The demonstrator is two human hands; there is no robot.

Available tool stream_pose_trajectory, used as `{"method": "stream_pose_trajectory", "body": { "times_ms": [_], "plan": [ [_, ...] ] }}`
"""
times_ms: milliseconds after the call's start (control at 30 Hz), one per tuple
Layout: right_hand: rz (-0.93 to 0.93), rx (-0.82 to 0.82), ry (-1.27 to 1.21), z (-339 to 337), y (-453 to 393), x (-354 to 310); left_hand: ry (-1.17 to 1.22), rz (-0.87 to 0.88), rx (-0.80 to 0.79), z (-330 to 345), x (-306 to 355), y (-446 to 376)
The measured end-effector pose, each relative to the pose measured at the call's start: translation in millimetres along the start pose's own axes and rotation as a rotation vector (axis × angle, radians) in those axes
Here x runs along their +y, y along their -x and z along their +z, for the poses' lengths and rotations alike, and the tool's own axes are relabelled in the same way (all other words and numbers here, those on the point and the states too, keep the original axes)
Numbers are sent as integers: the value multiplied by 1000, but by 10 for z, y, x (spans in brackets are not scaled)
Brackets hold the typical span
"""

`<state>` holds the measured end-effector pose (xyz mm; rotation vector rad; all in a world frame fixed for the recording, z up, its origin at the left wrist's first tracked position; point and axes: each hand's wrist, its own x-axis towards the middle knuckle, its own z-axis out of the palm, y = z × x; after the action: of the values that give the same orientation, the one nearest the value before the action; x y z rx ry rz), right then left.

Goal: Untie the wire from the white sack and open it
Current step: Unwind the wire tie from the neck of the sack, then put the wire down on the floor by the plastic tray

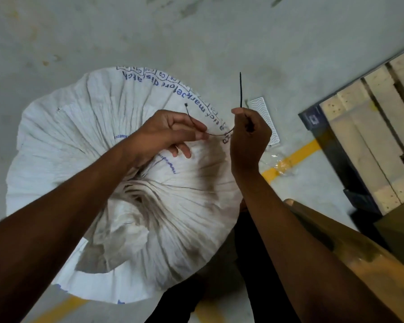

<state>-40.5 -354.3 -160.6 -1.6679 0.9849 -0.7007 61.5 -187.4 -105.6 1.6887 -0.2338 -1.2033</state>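
Above the gathered neck of the white sack, both hands pinch the wire: left hand on 1 end, right hand clamping what looks like the other.

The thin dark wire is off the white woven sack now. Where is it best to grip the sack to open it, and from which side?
Grip the puckered mouth of the white woven sack, where the pleats converge, coming from above with both hands. The folds there look loose, no longer bound by the thin dark wire, so they should pull apart outward.

Grey concrete floor bears white sack, wooden pallet.
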Motion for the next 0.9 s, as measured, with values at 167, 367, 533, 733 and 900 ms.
{"method": "stream_pose_trajectory", "body": {
  "times_ms": [167,367,533,733,900],
  "plan": [
    [26,-83,4,-147,-411,155,133,75,155,246,122,-464],
    [47,-204,77,-393,-968,275,236,-11,319,745,413,-1036],
    [83,-220,166,-581,-1512,743,135,-16,438,1328,354,-1895],
    [175,-226,238,-705,-2203,1797,129,-149,612,2040,-327,-3052],
    [209,-269,410,-683,-2604,2738,-2,-211,727,2484,-1009,-3825]
  ]
}}
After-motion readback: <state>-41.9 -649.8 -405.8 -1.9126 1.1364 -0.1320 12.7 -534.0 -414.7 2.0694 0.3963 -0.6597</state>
